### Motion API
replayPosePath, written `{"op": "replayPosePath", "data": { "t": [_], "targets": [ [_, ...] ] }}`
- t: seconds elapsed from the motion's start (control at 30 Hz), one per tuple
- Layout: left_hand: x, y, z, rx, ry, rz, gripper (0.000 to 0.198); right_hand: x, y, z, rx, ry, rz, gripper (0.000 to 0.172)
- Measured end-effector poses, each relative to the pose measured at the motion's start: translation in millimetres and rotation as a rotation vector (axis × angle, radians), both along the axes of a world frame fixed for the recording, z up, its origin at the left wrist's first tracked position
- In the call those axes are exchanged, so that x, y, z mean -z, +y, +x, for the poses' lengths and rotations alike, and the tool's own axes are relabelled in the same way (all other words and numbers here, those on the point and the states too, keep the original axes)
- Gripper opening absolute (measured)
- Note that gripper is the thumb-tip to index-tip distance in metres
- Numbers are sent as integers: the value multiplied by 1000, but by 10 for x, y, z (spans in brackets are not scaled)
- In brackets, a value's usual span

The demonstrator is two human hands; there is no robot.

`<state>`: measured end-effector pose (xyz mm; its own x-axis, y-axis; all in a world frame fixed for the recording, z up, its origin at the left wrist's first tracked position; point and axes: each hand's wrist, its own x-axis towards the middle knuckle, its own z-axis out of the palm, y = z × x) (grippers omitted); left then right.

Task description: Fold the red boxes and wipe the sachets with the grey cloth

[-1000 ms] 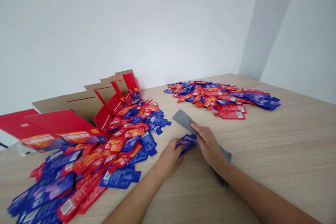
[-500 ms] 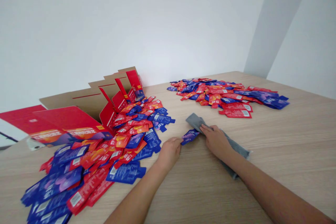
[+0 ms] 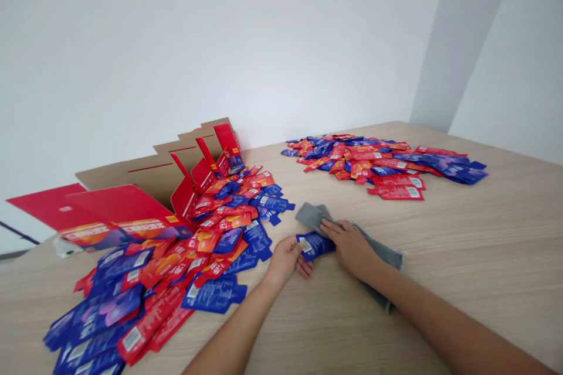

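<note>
My left hand (image 3: 287, 259) pinches one end of a blue sachet (image 3: 315, 245), whose printed side with a white barcode faces up. My right hand (image 3: 350, 246) lies over a folded grey cloth (image 3: 314, 215), its fingers gripping the cloth against the sachet's other end. That end is partly hidden by the cloth and my fingers. The rest of the cloth (image 3: 382, 252) trails beneath my right wrist on the wooden table (image 3: 316, 328). Left of my left hand, a loose blue sachet (image 3: 213, 291) lies at the edge of a heap of red and blue sachets (image 3: 176, 269).
Open red cardboard boxes (image 3: 127, 205) with brown insides stand in a row behind the left heap. Farther back on the right is a second pile of red and blue sachets (image 3: 369, 158). A white wall (image 3: 281, 41) rises behind the table.
The blue sachet has turned from its purple-patterned face to its barcode side. My right hand and the cloth have shifted slightly left, over the sachet's end.
</note>
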<state>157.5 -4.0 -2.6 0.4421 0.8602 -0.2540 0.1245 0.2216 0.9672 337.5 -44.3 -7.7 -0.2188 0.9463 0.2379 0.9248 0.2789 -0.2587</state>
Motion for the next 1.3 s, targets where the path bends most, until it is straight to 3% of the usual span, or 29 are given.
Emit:
{"op": "replayPosePath", "data": {
  "t": [0.07,0.2,0.27,0.33,0.43,0.63,0.73,0.83,0.93,1.07,1.17,1.3],
  "targets": [
    [-121,69,-103,-116,-89,65,32,7,55,146,61,-18,-5,60],
    [-464,262,-339,-567,-376,286,27,-24,43,192,79,-31,-24,60],
    [-579,338,-339,-642,-463,306,27,-54,11,123,72,-31,-25,58],
    [-605,395,-185,-546,-407,238,33,-90,-12,56,51,-22,-24,55],
    [-530,473,336,-298,-158,207,38,-134,-19,4,29,5,-21,51],
    [-439,604,1808,297,421,798,48,-30,58,-7,33,97,36,34],
    [-398,658,2326,420,460,877,53,104,111,-11,27,120,117,36],
    [-309,735,2546,441,517,890,43,172,127,-5,25,109,122,35],
    [-245,815,2521,406,553,885,30,119,109,-1,15,121,122,33],
    [-270,867,2268,304,537,845,17,-18,61,-2,7,121,91,33],
    [-306,866,1925,168,468,790,10,-60,26,31,32,111,35,37],
    [-289,820,1219,-39,363,595,18,3,87,203,135,202,36,53]
  ]
}}
